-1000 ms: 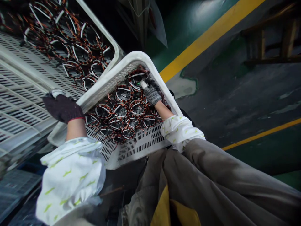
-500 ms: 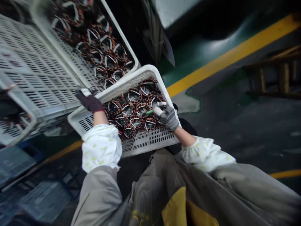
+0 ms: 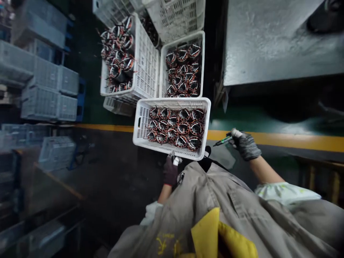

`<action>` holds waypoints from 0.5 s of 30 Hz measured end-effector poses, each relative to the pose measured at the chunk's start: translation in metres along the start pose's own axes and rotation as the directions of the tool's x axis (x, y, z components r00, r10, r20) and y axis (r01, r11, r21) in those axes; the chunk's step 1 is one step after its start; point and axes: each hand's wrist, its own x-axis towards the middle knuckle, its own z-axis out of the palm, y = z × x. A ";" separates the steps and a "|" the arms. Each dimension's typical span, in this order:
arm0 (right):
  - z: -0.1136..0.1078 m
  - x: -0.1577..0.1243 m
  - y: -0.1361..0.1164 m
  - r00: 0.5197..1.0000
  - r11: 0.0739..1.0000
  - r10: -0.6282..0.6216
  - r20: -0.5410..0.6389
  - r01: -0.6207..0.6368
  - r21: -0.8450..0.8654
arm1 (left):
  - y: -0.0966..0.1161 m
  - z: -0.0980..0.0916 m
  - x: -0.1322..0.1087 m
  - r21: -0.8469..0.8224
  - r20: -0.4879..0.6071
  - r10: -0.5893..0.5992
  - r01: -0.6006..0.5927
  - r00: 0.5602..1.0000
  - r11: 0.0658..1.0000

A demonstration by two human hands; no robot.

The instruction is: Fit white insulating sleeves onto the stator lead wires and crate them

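Observation:
A white plastic crate (image 3: 140,133) stands in front of me. Inside it are rows of motor stators (image 3: 183,128), rings with copper-orange windings and white strips. My left hand (image 3: 171,169), in a dark glove with white wrapping on a finger, is at the crate's near long rim, its fingers curled onto the edge. To the right of the crate and apart from it, my right hand (image 3: 245,145), in a grey glove, is closed around a dark marker pen with a green band (image 3: 222,141). The pen's tip points left.
Behind stands another white crate of stators (image 3: 202,64); a heaped stator crate (image 3: 147,68) is at its left. A metal-topped table (image 3: 268,46) lies at upper right. Stacked grey crates (image 3: 48,102) fill the left. A yellow floor line (image 3: 282,141) crosses the floor.
My right hand has left the stators and moved off to the right with the marker. My left hand has shifted from the crate's far-left rim to its near rim. The view has turned.

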 end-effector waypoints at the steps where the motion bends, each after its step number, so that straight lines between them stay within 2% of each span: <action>1: 0.005 -0.008 -0.008 0.998 0.998 -0.051 0.041 0.049 0.032 | 0.003 -0.006 -0.005 0.062 -0.019 0.049 -0.048 0.999 0.997; 3: 0.019 -0.025 -0.023 0.968 0.977 -0.193 0.160 0.175 0.118 | 0.016 -0.019 -0.010 0.159 -0.066 0.191 -0.179 0.979 0.971; 4: 0.025 -0.034 -0.030 0.939 0.958 -0.266 0.218 0.232 0.169 | 0.024 -0.024 -0.013 0.177 -0.089 0.289 -0.270 0.953 0.946; 5: 0.029 -0.044 -0.037 0.905 0.933 -0.336 0.262 0.282 0.222 | 0.032 -0.027 -0.017 0.174 -0.111 0.399 -0.377 0.910 0.910; 7: 0.028 -0.065 -0.047 0.843 0.880 -0.446 0.299 0.353 0.319 | 0.047 -0.025 -0.030 0.126 -0.162 0.593 -0.580 0.789 0.805; 8: 0.023 -0.077 -0.051 0.821 0.860 -0.480 0.311 0.370 0.352 | 0.052 -0.020 -0.039 0.101 -0.194 0.653 -0.647 0.732 0.755; 9: 0.013 -0.088 -0.054 0.804 0.846 -0.502 0.319 0.379 0.375 | 0.056 -0.012 -0.049 0.083 -0.230 0.683 -0.685 0.693 0.724; 10: 0.000 -0.098 -0.056 0.791 0.838 -0.517 0.328 0.388 0.385 | 0.058 -0.001 -0.060 0.068 -0.268 0.688 -0.700 0.674 0.711; 12: -0.032 -0.113 -0.054 0.778 0.831 -0.533 0.334 0.405 0.383 | 0.060 0.023 -0.082 0.040 -0.328 0.661 -0.689 0.675 0.723; 15: -0.090 -0.121 -0.041 0.814 0.812 -0.536 0.225 0.424 0.402 | 0.064 0.058 -0.108 -0.016 -0.330 0.639 -0.682 0.694 0.732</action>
